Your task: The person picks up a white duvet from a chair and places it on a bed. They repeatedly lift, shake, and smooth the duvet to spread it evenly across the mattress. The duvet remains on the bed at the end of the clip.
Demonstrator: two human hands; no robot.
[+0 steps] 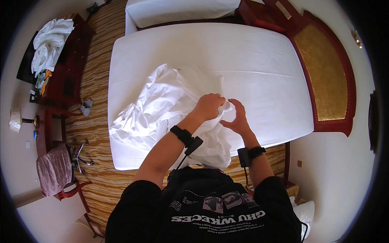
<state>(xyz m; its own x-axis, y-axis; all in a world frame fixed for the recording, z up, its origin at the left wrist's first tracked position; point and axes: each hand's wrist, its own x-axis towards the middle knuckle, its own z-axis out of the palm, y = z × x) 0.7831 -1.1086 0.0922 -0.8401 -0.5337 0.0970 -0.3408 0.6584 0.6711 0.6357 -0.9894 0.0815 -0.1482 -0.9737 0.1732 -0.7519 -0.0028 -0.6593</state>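
A crumpled white sheet or cover (158, 100) is heaped on the near left part of a bed with a white fitted surface (258, 54). My left hand (209, 107) is closed around a bunched edge of that cloth, which pokes out beside the fingers. Just to its right, my right hand (237, 117) curves with thumb and fingers apart, close to the gripped edge and holding nothing that I can see. Part of the cloth hangs over the bed's near side in front of my body.
A wooden headboard with a gold panel (322, 73) borders the bed on the right. Beyond it lies another white bed (182, 13). To the left stand a wooden cabinet (73, 60) with white linen (50, 45) on top, slippers (87, 107) and a wheeled chair (56, 170).
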